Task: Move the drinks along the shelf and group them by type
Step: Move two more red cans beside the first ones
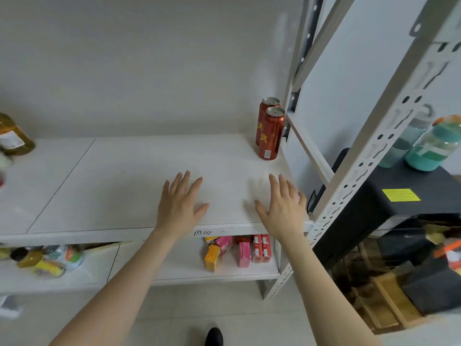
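Two red drink cans stand close together at the right end of the white shelf (119,176): the front can (271,134) partly hides the rear can (266,108). A yellow-brown bottle (12,136) stands at the shelf's far left edge, cut off by the frame. My left hand (180,208) is stretched out flat over the shelf's front, fingers spread and straight, holding nothing. My right hand (283,208) hovers beside it with fingers spread, also holding nothing, below and in front of the cans.
A metal upright post (369,151) frames the shelf's right end. The lower shelf holds small red, pink and yellow cartons (237,250) and jars (50,258) at left. Teal jars (434,148) sit on a black box at right. The floor and a dark shoe (214,337) show below.
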A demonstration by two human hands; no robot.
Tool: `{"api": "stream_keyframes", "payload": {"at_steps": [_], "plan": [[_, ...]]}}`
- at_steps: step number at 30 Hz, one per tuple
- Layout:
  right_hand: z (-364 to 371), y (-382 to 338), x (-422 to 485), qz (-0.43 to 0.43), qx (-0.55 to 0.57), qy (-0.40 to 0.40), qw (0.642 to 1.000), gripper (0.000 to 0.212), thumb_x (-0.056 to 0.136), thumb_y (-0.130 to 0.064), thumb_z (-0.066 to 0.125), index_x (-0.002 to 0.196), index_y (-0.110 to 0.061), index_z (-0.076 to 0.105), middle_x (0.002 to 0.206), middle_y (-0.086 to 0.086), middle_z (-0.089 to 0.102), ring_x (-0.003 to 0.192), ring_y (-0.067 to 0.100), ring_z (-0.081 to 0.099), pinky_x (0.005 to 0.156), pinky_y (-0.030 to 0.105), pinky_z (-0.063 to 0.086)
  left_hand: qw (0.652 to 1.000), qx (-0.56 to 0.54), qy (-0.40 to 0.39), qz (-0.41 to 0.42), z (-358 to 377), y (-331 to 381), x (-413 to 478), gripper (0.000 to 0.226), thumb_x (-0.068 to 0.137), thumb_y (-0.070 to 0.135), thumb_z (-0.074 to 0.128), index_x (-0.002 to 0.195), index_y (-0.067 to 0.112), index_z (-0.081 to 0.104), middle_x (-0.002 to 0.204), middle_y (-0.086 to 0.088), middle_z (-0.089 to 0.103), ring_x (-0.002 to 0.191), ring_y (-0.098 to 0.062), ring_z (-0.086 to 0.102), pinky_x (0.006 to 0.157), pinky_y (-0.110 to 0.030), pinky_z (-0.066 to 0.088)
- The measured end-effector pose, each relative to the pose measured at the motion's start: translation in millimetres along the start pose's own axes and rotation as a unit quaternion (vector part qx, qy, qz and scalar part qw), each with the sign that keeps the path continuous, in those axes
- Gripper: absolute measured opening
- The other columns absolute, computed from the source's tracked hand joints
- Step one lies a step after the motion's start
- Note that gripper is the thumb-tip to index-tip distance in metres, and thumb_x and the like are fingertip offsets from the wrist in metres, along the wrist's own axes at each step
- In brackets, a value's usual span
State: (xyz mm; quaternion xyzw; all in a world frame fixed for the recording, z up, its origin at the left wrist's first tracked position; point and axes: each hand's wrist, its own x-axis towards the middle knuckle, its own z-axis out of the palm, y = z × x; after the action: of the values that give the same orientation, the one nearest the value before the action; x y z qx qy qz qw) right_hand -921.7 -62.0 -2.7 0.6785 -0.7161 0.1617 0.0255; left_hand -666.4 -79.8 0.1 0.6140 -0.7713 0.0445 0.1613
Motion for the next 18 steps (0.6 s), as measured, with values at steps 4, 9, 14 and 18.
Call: {"api": "stream_keyframes", "payload": {"at_steps": [4, 9, 14, 18], "plan": [[-10, -29, -33, -0.037, -0.018, -0.017, 0.999, 0.074, 0.097, -0.057, 0.039, 0.157, -0.018, 0.020, 0.163, 0.011, 0.024, 0.150, 0.029, 0.023, 0.117, 0.053, 0.022, 0.999, 0.033, 0.010, -0.017, -27, -19, -49, 0.067, 0.081, 0.036, 0.078, 0.138, 0.008, 0.056, 0.147, -0.025, 0.048, 0.137, -0.044, 0.045, 0.109, -0.063, 0.034], [-8, -75, -64, -0.076, -0.029, -0.044, 0.996, 0.077, 0.097, -0.062, 0.029, 0.159, -0.022, 0.007, 0.167, 0.007, 0.011, 0.153, 0.027, 0.009, 0.120, 0.053, 0.010, 0.997, 0.074, 0.005, -0.035, -51, -61, -101, 0.069, 0.090, 0.046, 0.066, 0.147, 0.012, 0.047, 0.155, -0.022, 0.037, 0.144, -0.041, 0.034, 0.115, -0.060, 0.026], [2, -137, -86, -0.110, -0.025, -0.066, 0.991, 0.078, 0.097, -0.062, 0.030, 0.159, -0.023, 0.005, 0.167, 0.007, 0.008, 0.154, 0.026, 0.006, 0.121, 0.053, 0.007, 0.993, 0.097, -0.014, -0.070, -59, -118, -150, 0.069, 0.094, 0.051, 0.056, 0.152, 0.017, 0.039, 0.160, -0.018, 0.029, 0.149, -0.036, 0.026, 0.119, -0.057, 0.021], [13, -202, -99, -0.140, -0.016, -0.077, 0.987, 0.078, 0.097, -0.061, 0.031, 0.159, -0.021, 0.006, 0.167, 0.008, 0.009, 0.154, 0.026, 0.007, 0.121, 0.054, 0.008, 0.986, 0.120, -0.047, -0.105, -69, -176, -183, 0.072, 0.096, 0.057, 0.046, 0.156, 0.022, 0.028, 0.164, -0.014, 0.019, 0.152, -0.033, 0.016, 0.121, -0.054, 0.014]]}}
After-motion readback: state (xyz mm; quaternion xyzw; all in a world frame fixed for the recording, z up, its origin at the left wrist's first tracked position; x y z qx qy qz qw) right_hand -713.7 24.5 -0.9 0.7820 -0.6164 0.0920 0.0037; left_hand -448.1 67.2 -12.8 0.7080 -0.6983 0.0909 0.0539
